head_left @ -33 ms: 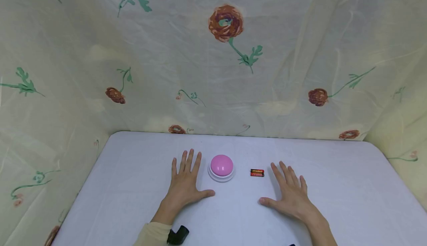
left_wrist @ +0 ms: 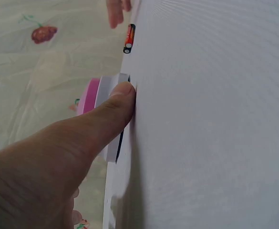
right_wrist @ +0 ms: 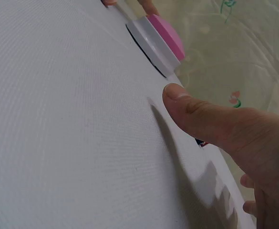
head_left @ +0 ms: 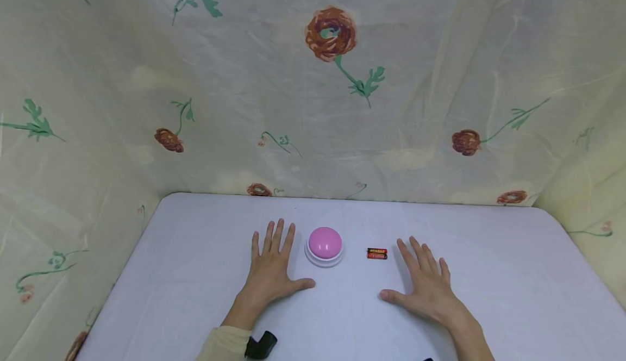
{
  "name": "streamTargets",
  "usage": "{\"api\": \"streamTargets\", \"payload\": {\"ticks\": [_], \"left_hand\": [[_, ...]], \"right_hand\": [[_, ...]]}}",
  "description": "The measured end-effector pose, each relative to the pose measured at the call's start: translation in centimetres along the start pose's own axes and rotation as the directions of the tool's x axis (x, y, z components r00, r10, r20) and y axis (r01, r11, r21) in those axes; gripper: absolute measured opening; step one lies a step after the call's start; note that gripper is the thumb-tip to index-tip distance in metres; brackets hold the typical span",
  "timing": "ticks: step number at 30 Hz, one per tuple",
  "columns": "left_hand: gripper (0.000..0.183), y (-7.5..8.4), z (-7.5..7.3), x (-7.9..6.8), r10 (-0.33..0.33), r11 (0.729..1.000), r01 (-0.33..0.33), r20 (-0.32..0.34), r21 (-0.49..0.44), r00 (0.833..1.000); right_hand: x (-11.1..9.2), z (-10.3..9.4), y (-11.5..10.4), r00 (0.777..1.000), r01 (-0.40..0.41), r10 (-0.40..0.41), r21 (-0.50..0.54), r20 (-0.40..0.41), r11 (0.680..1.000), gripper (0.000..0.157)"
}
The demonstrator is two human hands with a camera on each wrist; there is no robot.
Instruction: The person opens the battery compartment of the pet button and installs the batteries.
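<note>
My left hand [head_left: 270, 275] is spread palm down at the white table, fingers straight, holding nothing. Just right of its fingers stands a round push-button light [head_left: 325, 246] with a pink dome on a white base. In the left wrist view the thumb overlaps the base of that light [left_wrist: 90, 98]. My right hand [head_left: 429, 290] is likewise spread and holds nothing, its shadow falling on the table in the right wrist view. Two small red and black batteries [head_left: 377, 254] lie side by side between the light and the right hand's fingers, mostly hidden behind the thumb in the right wrist view.
The white table [head_left: 195, 252] has rounded far corners. Cream curtains [head_left: 401, 149] printed with flowers hang behind it and at both sides. A black device [head_left: 261, 346] sits at the left wrist beside a beige sleeve [head_left: 226, 343].
</note>
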State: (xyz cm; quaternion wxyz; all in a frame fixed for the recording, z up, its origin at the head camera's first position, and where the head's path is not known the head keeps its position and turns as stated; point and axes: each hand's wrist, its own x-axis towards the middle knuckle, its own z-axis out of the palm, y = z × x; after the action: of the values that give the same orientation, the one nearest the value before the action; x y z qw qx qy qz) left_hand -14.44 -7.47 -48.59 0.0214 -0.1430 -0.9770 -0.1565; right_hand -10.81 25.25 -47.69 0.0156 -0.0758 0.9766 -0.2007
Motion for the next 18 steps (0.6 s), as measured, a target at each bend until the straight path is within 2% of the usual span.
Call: {"api": "streamTargets", "payload": {"ticks": [9, 13, 18], "left_hand": [[0.121, -0.1, 0.1, 0.0, 0.002, 1.000, -0.002, 0.007, -0.018, 1.000], [0.121, -0.2, 0.3, 0.1, 0.001, 0.999, 0.000, 0.020, -0.053, 1.000], [0.117, 0.0, 0.7, 0.5, 0.028, 0.990, -0.028, -0.003, -0.139, 1.000]], "right_hand": [[0.2, 0.2, 0.4, 1.000, 0.005, -0.005, 0.001, 0.004, 1.000, 0.112], [0.3, 0.2, 0.6, 1.000, 0.013, -0.013, 0.030, -0.005, 0.999, 0.109], [0.7, 0.5, 1.1, 0.992, 0.090, -0.079, 0.114, -0.095, 0.989, 0.099]]}}
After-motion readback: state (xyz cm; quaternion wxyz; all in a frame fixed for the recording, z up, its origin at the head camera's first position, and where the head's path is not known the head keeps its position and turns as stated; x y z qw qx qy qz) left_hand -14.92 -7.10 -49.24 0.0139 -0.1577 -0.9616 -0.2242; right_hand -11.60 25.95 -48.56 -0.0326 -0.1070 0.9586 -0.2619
